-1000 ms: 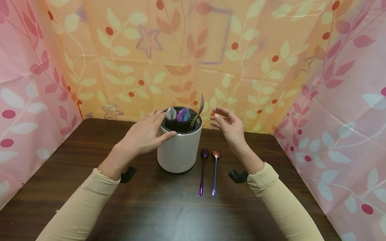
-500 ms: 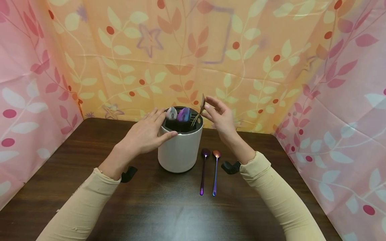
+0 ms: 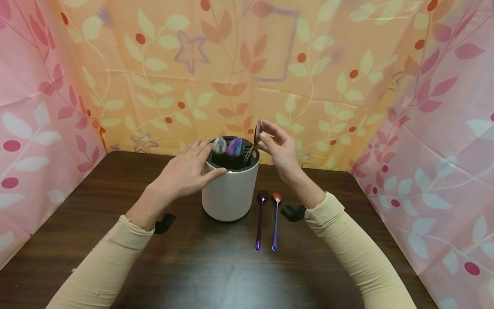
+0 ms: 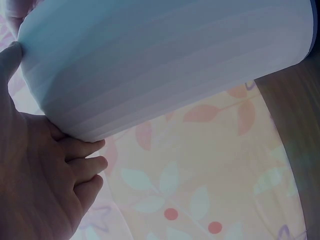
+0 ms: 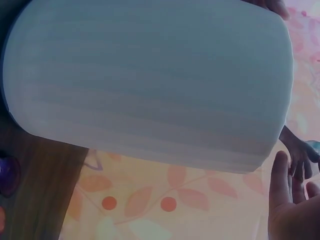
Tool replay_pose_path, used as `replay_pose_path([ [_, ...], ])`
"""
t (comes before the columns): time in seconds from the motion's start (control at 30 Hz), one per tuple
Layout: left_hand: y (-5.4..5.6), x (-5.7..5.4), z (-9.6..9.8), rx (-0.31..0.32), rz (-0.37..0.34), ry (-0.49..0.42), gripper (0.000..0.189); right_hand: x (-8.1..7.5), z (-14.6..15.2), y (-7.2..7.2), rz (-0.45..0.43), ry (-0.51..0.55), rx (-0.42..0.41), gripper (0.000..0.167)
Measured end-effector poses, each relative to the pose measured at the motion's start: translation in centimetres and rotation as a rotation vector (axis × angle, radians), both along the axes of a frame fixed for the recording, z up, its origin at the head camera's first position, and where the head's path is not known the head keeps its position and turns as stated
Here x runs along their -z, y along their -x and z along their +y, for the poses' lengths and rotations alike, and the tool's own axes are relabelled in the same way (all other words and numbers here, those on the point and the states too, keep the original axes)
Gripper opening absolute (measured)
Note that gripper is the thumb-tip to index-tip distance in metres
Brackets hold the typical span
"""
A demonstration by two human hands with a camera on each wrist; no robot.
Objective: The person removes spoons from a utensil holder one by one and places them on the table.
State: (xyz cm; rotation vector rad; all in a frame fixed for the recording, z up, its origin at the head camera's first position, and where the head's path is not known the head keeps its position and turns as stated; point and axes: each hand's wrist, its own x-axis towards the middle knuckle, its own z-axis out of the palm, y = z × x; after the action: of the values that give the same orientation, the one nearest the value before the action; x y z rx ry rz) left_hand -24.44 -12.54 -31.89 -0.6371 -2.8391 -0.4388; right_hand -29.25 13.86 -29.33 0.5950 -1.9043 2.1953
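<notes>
A white cylindrical utensil holder [image 3: 227,197] with a black slotted top stands on the table. My left hand [image 3: 179,171] rests on its left rim, fingers straight and thumb over the front edge. My right hand [image 3: 283,152] pinches the upturned head of a spoon [image 3: 257,131] between thumb and fingers at the holder's right side. Thin golden handles run down from there into the slots. A silvery spoon head [image 3: 219,146] and a purple-blue spoon head [image 3: 235,147] stick up beside it. In the left wrist view, left fingertips [image 4: 90,162] lie along the holder's rim.
Two long-handled spoons lie side by side right of the holder: a dark purple spoon [image 3: 260,219] and a blue-purple spoon [image 3: 275,219] with a coppery bowl. A patterned cloth [image 3: 154,86] hangs behind the dark wooden table [image 3: 185,266] and along both sides.
My right hand has moved left to the holder and taken hold of the upright spoon, which has shifted slightly. My left hand stays on the rim.
</notes>
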Motion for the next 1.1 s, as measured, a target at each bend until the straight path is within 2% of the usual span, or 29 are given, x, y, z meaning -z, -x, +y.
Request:
replay_pose_path([
  [0.37, 0.2, 0.1, -0.2, 0.001, 0.0, 0.003, 0.1, -0.3, 0.2, 0.4, 0.025, -0.057, 0.01, 0.046],
  [0.63, 0.2, 0.2, -0.1, 0.001, 0.0, 0.003, 0.1, -0.9, 0.5, 0.6, 0.007, -0.108, -0.005, 0.044],
  [0.87, 0.2, 0.2, -0.2, 0.004, 0.005, 0.001, 0.099, -1.3, 0.6, 0.3, -0.017, -0.127, 0.022, 0.045],
  [1.1, 0.2, 0.2, -0.3, 0.001, -0.007, -0.002, 0.1, -1.5, 0.5, -0.2, -0.005, -0.154, 0.033, 0.045],
])
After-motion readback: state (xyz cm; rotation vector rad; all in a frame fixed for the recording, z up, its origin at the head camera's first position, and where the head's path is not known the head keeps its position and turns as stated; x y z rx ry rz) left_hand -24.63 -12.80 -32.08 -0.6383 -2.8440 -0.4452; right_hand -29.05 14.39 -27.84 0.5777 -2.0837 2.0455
